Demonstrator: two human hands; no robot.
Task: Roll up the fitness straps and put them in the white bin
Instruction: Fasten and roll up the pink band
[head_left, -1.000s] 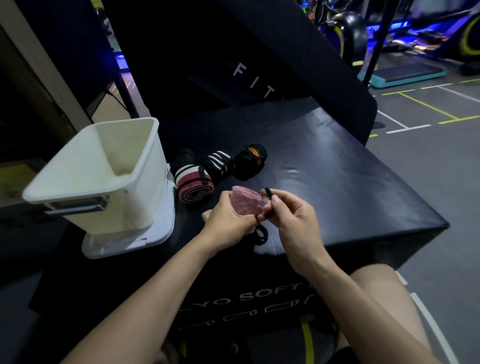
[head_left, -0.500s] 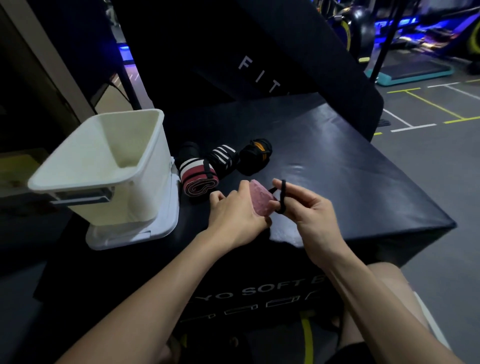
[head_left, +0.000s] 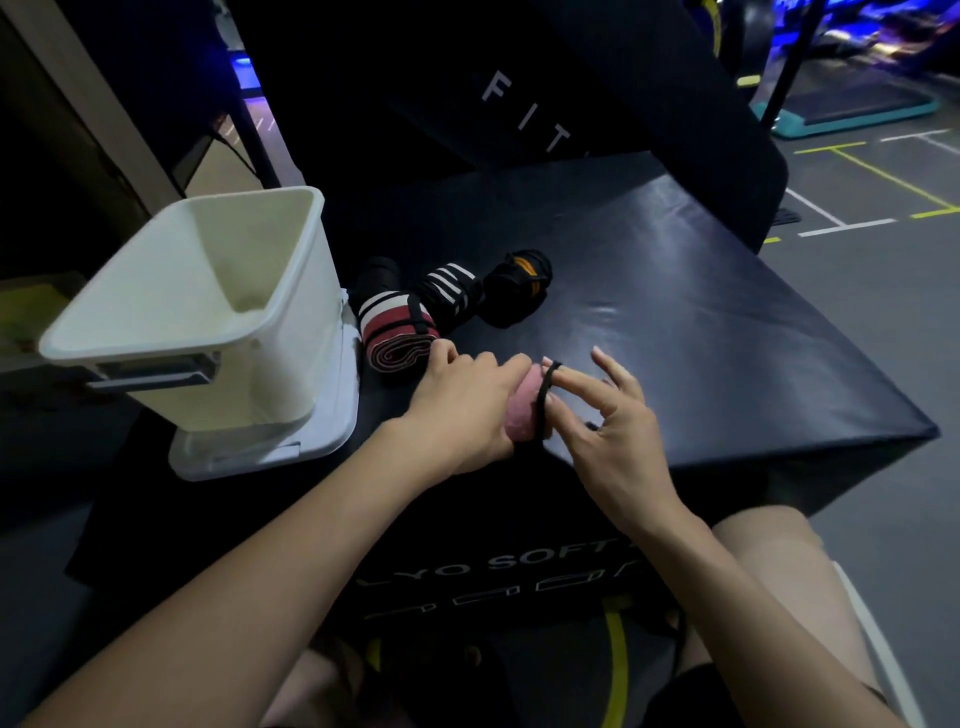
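- Plainly legible, white letters "F I T" (head_left: 524, 111) run down the dark padded panel behind the box, and "YO SOFT" (head_left: 511, 564) is printed on the near face of the black plyo box (head_left: 701, 322), cut off on both ends by the forearms.
- The left hand (head_left: 462, 410) reaches in from the lower left, knuckles up, fingers curled round the pink rolled strap (head_left: 522, 415) and holding it at the box's near edge.
- The right hand (head_left: 615, 421) comes from the lower right; its index finger is hooked through a black elastic loop (head_left: 545, 400), stretching it down over the end of the pink roll, with the other fingers spread and lifted.
- Four more rolled straps lie on the box top beyond the hands: a red-and-white striped roll (head_left: 397, 338) bound with a black band, just beside the left fingertips; a plain black roll (head_left: 376, 273) behind it; a black roll with white stripes (head_left: 449, 291); and a black roll with orange trim (head_left: 517, 286).
- The white bin (head_left: 291, 332) stands on a white lid (head_left: 332, 431) at the box's left side, tilted in this wide view, next to the striped roll. No strap shows in the part of its inside that can be seen.
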